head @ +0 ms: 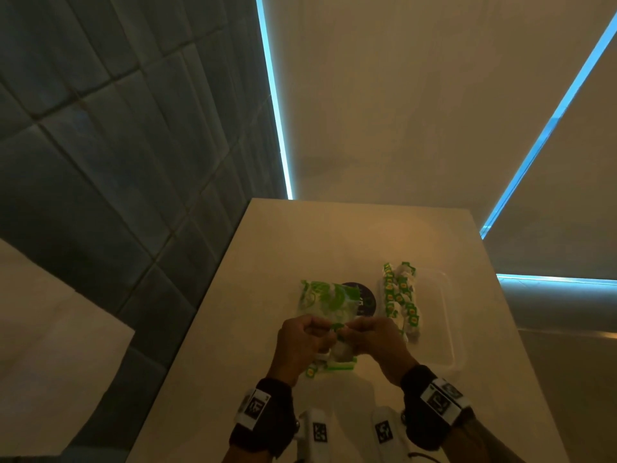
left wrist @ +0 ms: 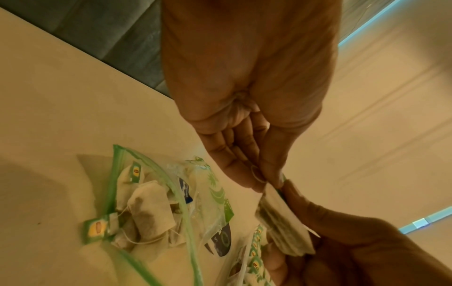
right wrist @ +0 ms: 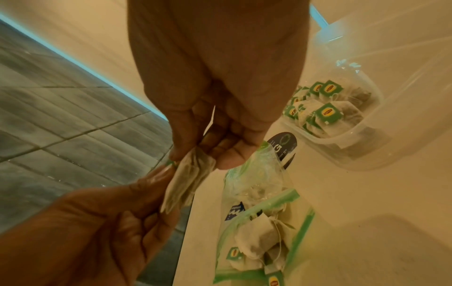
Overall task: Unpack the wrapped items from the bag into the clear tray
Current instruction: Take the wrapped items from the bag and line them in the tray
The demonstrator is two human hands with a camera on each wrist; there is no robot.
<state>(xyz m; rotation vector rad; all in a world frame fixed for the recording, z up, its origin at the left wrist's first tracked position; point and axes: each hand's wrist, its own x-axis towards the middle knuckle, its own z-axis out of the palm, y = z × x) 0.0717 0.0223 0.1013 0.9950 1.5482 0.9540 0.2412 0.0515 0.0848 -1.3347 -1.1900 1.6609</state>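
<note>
1. Both hands meet over the table's near edge: the left hand (head: 302,342) and the right hand (head: 379,342) each pinch the same small stack of tea bags (left wrist: 283,222) between thumb and fingertips, lifted clear of the surface.
2. That shared pinch looks like squaring the stack up, or passing it across, before it goes into the tray; I judge the right hand will carry it, since the tray lies on that side.
3. How many bags are in the held stack I cannot count; several thin layers show edge-on from the left wrist.
4. Just below and beyond the hands lies the one zip bag (right wrist: 257,222), clear with green trim, its mouth gaping toward the person. At least three or four tea bags remain inside, with one green tag (left wrist: 96,229) spilled out at the opening.
5. Beyond the right hand sits the one clear tray (head: 444,315). A row of tea bags is lined along its side nearest the hands, roughly ten tags showing; the rest of the tray floor is bare.
6. A dark round label shows under the zip bag's far end, between it and the tray.
7. The job looks well past half done.
</note>
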